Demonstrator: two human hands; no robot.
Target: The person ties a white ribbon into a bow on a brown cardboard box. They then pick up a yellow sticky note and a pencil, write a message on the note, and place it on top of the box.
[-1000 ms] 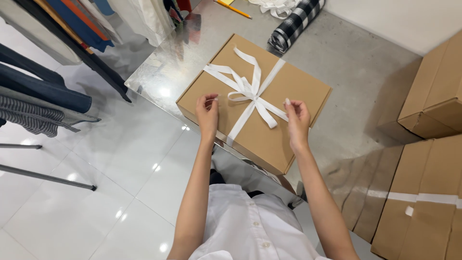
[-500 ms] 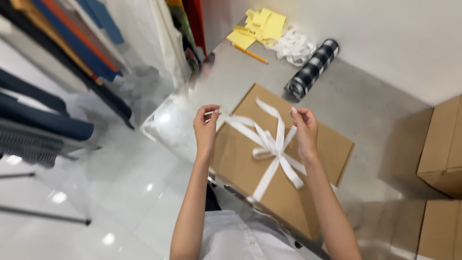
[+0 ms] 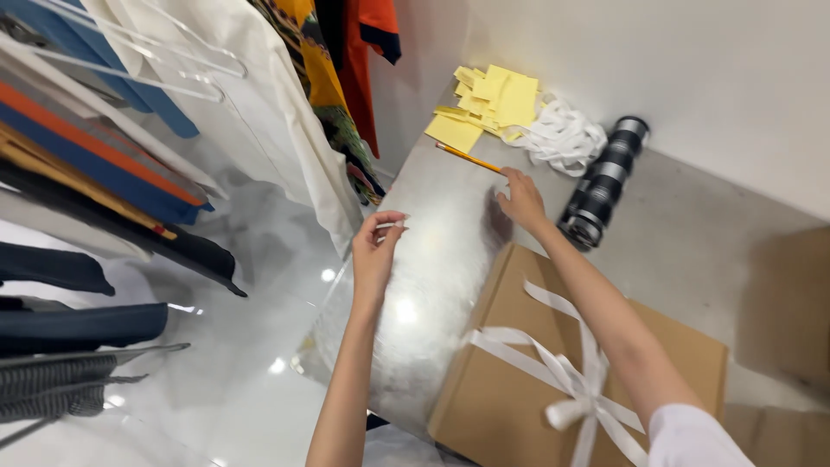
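Shiny metal tabletop (image 3: 450, 285), clothes rack at left. Right hand (image 3: 521, 201) reaching, fingers loosely spread, almost on orange pencil (image 3: 469, 157) beside yellow paper slips (image 3: 494, 97). Left hand (image 3: 377, 246) pinching something small, hard to identify. Likely fetching step; next calls for fine pinch on thin pencil. Ribboned cardboard box (image 3: 553, 372) near.

A clothing shop's packing corner: hung garments (image 3: 173, 130) on racks beside a metal table (image 3: 432, 285) bearing a ribboned cardboard box (image 3: 519, 389).

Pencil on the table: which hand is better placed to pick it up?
Right. The right hand reaches out with fingertips almost at the pencil; the left hand hangs back, pinching something small.
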